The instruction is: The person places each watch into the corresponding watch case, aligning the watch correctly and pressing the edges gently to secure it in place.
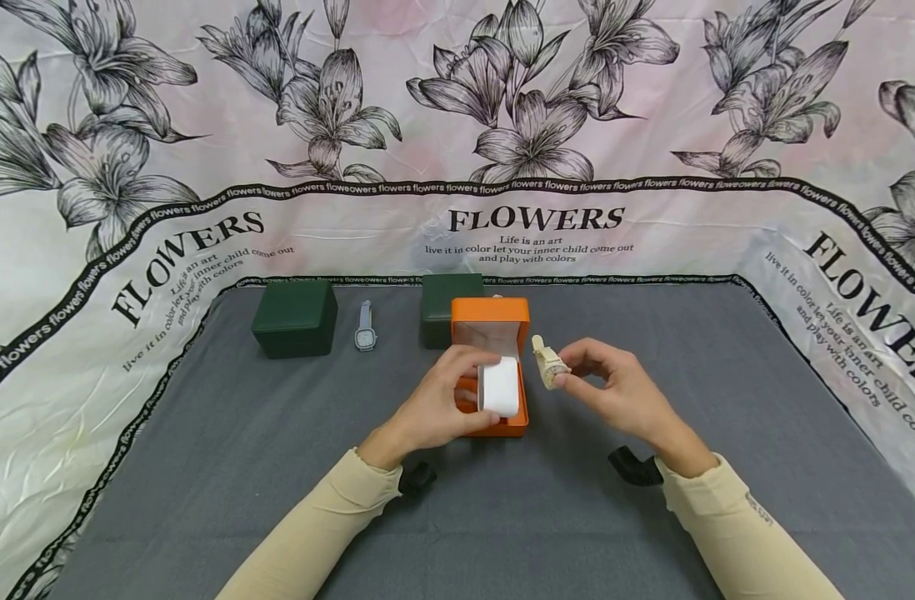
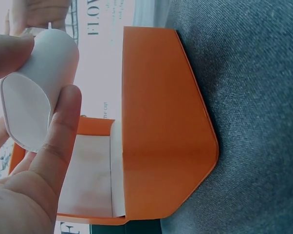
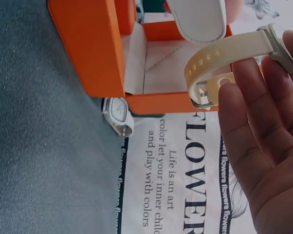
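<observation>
My left hand (image 1: 437,402) grips a white watch pillow (image 1: 504,387) between thumb and fingers, held over the orange watch box (image 1: 491,309). The box stands with its lid raised, and in the left wrist view its pale lining (image 2: 90,175) shows. To the right of the box, my right hand (image 1: 624,390) pinches a cream wristwatch (image 1: 552,368) by its case. In the right wrist view the watch's strap (image 3: 224,51) curves round to a metal buckle, with its holes visible. Pillow and watch are held apart from each other.
A dark green box (image 1: 296,318) sits shut at the left, with a pale grey-blue watch (image 1: 365,327) to its right. Another green box (image 1: 437,312) is partly hidden behind the orange one. A white watch (image 3: 118,114) lies behind the orange box. Printed floral cloth (image 1: 532,242) borders the grey surface.
</observation>
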Demonstrator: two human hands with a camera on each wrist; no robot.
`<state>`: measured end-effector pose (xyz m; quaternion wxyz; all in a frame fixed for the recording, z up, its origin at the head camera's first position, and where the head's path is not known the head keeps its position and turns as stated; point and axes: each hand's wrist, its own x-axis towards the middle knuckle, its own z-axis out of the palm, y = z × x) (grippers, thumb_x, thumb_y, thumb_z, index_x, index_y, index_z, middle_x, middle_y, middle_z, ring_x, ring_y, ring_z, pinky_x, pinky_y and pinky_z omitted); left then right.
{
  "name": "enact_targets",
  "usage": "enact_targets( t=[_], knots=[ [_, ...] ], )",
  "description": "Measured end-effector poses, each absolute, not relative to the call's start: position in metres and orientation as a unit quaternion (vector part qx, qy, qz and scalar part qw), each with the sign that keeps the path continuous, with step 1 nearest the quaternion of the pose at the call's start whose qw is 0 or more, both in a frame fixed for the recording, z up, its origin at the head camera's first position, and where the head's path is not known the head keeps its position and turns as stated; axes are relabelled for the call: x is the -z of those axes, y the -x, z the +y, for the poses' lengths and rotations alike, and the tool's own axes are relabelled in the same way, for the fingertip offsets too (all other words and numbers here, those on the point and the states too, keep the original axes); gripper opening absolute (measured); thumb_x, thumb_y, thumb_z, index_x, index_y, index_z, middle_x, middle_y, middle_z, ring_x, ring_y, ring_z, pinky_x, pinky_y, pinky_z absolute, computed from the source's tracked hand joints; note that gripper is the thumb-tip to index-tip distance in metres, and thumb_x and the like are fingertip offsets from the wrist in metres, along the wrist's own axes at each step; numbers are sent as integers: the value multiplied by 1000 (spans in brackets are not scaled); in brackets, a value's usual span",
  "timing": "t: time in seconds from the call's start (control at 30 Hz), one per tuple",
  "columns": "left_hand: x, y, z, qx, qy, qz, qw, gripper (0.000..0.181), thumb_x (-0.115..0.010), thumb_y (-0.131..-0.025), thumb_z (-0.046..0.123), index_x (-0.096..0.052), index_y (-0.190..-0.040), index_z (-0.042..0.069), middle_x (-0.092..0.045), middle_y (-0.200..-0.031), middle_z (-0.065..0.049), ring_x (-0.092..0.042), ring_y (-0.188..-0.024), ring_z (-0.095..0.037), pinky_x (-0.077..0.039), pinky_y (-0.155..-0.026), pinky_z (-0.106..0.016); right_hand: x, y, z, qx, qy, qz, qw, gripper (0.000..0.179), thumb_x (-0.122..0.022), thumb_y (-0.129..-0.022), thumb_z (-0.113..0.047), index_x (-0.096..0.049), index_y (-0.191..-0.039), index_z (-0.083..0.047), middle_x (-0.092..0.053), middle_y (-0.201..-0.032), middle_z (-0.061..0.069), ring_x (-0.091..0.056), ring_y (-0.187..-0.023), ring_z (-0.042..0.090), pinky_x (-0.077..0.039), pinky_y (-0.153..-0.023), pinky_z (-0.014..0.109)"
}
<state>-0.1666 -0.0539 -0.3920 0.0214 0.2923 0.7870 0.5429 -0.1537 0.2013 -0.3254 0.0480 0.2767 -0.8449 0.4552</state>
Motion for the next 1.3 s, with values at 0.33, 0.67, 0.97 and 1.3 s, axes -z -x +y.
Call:
enact_targets(
  t=[0.33, 0.67, 0.97, 1.3],
  knots=[
    [389, 164, -52, -554, -296, 778, 24, 65, -80, -75, 7, -51, -133, 14, -42, -127, 0, -54, -105, -21, -54, -79, -28, 324, 148, 197, -475, -305, -824, 40, 15, -69, -84, 4, -64, -96, -3, -65, -89, 6, -62, -81, 14, -51, -76, 25],
    [388, 162, -51, -566, -302, 766, 36, 65, -81, -76, 8, -51, -133, 15, -42, -127, -1, -54, -106, -23, -54, -80, -29, 324, 146, 195, -475, -312, -822, 35, 16, -68, -85, 4, -64, -98, -3, -64, -92, 7, -62, -83, 14, -52, -77, 26],
    [365, 152, -49, -578, -295, 759, 54, 64, -76, -77, -2, -48, -134, 0, -41, -129, -16, -54, -108, -33, -53, -83, -44, 324, 145, 194, -483, -318, -815, 30, 17, -67, -85, 6, -63, -99, -3, -64, -92, 7, -62, -84, 15, -52, -77, 26],
    [351, 144, -50, -587, -294, 753, 54, 62, -75, -77, -4, -48, -133, -3, -42, -129, -18, -54, -108, -33, -53, -83, -46, 328, 147, 192, -488, -331, -807, 24, 17, -67, -85, 6, -63, -99, -4, -63, -92, 6, -62, -84, 15, -53, -76, 29]
  ],
)
